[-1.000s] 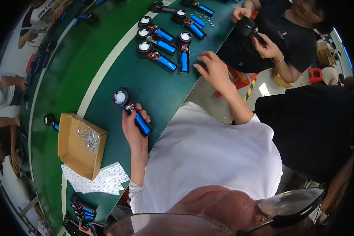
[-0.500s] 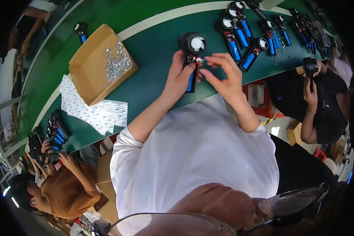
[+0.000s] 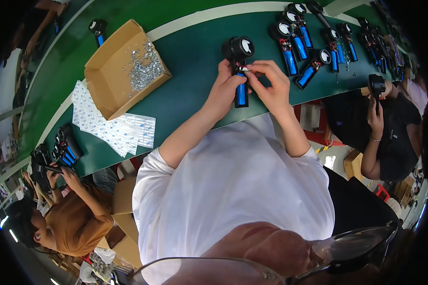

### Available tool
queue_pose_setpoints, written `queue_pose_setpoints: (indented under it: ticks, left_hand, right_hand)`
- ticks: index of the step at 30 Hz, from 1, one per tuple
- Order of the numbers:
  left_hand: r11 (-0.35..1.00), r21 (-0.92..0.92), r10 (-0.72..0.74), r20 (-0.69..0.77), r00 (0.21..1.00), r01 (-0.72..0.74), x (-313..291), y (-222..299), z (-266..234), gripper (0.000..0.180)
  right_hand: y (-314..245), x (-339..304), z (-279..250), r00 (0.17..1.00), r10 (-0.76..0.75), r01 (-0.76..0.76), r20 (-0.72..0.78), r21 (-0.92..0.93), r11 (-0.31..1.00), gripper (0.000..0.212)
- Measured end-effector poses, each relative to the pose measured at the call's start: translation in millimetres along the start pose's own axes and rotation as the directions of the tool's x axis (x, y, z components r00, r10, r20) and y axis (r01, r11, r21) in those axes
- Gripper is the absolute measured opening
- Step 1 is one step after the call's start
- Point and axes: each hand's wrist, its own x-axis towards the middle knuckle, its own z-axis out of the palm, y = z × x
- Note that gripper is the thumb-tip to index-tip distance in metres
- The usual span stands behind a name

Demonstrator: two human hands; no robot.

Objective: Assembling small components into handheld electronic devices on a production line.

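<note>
My left hand (image 3: 222, 94) is wrapped round the handle of a black handheld device with a round head (image 3: 238, 48). A white disc shows in that head, and a blue cylindrical battery (image 3: 241, 96) lies exposed in the handle. At the neck, red wiring and a small silvery part (image 3: 243, 68) are visible. The thumb and forefinger of my right hand (image 3: 274, 89) are pinched together at this small part, whose exact kind is partly hidden by the fingers.
An open cardboard box (image 3: 98, 78) holds many small shiny metal pieces (image 3: 145, 69). White sheets with blue print (image 3: 107, 130) lie beside it. Similar blue-battery devices (image 3: 290, 59) lie at the right of the green table (image 3: 190, 57). Co-workers sit on both sides.
My right hand has moved in from beside the device, and its fingers have closed at the neck. The device's head has turned, showing its white disc more from the side.
</note>
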Motion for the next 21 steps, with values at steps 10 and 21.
queue_pose_setpoints:
  ticks: [10, 21]
  left_hand:
    - [0.989, -0.038, 0.148, 0.052, 0.988, -0.146, 3, -5, 3, 0.05]
    - [0.981, -0.088, 0.18, 0.049, 0.982, -0.175, -23, -3, -18, 0.039]
  right_hand:
    - [-3, -4, -2, 0.995, 0.035, -0.024, -0.091, 0.127, 0.992, 0.021]
    - [-18, 3, 0, 0.841, -0.526, 0.54, 0.129, -0.149, 0.828, 0.027]
